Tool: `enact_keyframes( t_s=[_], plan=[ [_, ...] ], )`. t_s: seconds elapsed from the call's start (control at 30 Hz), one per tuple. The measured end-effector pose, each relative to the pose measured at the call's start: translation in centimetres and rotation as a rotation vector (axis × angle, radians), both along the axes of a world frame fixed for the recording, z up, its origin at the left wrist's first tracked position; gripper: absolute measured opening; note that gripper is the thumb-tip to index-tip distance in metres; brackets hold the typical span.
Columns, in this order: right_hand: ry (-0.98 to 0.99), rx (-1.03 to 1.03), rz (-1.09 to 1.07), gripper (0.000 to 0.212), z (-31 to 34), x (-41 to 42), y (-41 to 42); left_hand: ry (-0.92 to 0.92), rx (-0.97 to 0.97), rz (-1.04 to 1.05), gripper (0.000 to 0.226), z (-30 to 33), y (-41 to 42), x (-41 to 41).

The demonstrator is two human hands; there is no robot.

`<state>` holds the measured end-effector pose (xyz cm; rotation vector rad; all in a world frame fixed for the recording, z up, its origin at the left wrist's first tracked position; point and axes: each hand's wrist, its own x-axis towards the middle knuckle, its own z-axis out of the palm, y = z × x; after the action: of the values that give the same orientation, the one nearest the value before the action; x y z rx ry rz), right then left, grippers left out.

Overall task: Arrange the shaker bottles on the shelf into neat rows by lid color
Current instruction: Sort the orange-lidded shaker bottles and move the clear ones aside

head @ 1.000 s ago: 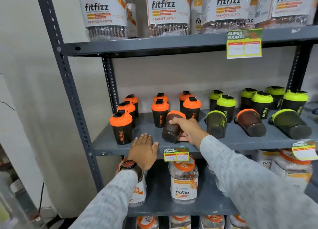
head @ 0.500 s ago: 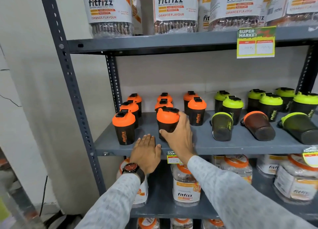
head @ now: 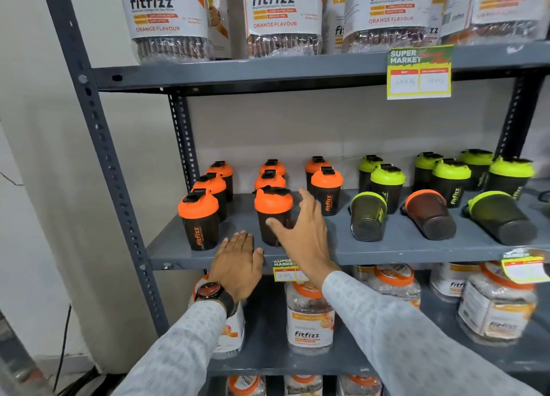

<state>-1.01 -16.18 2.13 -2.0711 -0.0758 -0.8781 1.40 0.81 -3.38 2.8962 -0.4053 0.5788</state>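
Orange-lidded shaker bottles stand in rows on the left of the grey middle shelf (head: 410,251). One orange-lidded bottle (head: 273,208) stands upright at the front of the middle row. My right hand (head: 300,232) is just to its right, fingers spread, apart from it or barely touching. My left hand (head: 236,263) lies flat on the shelf's front edge. Green-lidded bottles (head: 451,177) stand upright at the back right. Three bottles lie on their sides: a green-lidded one (head: 367,215), an orange-lidded one (head: 430,214) and another green-lidded one (head: 503,217).
Large fitfizz jars (head: 282,17) fill the shelf above. More jars (head: 309,318) sit on the shelf below. Price tags (head: 419,71) hang from the shelf edges. A perforated steel upright (head: 98,133) and a wall are on the left.
My right hand stood the fallen orange-lidded bottle upright at the front of the middle row and has let go of it, fingers now spread. My left hand has stayed on the shelf edge.
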Motion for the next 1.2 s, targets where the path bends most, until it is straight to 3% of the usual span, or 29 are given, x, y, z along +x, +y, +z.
enact_keyframes(
  t_s=[0.13, 0.27, 0.33, 0.4, 0.47, 0.6, 0.7, 0.8, 0.97, 1.2],
  plan=[
    [-0.164, -0.047, -0.077, 0.063, 2.7, -1.6, -4.8, 0.002, 0.003, 0.023, 0.079, 0.0, -0.2, 0.1],
    [-0.185, -0.088, -0.222, 0.053, 5.2, -2.2, -11.8, 0.023, -0.041, 0.026, 0.082, 0.2, -0.4, -0.2],
    [-0.158, -0.111, -0.269, 0.05, 6.0, -2.6, -15.3, -0.014, -0.185, 0.044, 0.079, 0.5, -0.9, -1.2],
    [-0.138, -0.134, -0.31, 0.048, 6.3, -3.0, -18.5, -0.151, -0.404, 0.071, 0.066, 0.4, -2.1, -3.4],
    [-0.127, -0.182, -0.347, 0.044, 6.4, -3.2, -21.2, -0.295, -0.504, 0.0, 0.054, 0.4, -4.4, -5.6],
    [0.024, -0.221, -0.422, 0.04, 6.2, -3.5, -25.4, -0.214, -0.328, -0.237, 0.053, 2.2, -10.2, -5.7],
    [0.207, -0.256, -0.484, 0.046, 6.0, -3.6, -28.2, -0.091, -0.092, -0.217, 0.073, 2.3, -12.6, -3.5],
    [0.404, -0.256, -0.519, 0.055, 6.0, -3.7, -30.4, -0.04, 0.064, -0.18, 0.077, 0.7, -13.0, -2.4],
    [0.642, -0.167, -0.442, 0.061, 6.3, -3.6, -31.2, -0.056, 0.067, -0.131, 0.08, -0.2, -13.3, -2.5],
    [0.775, 0.27, -0.27, 0.059, 6.1, -2.5, -31.6, -0.034, 0.052, -0.121, 0.082, 0.0, -13.4, -2.9]
  ],
)
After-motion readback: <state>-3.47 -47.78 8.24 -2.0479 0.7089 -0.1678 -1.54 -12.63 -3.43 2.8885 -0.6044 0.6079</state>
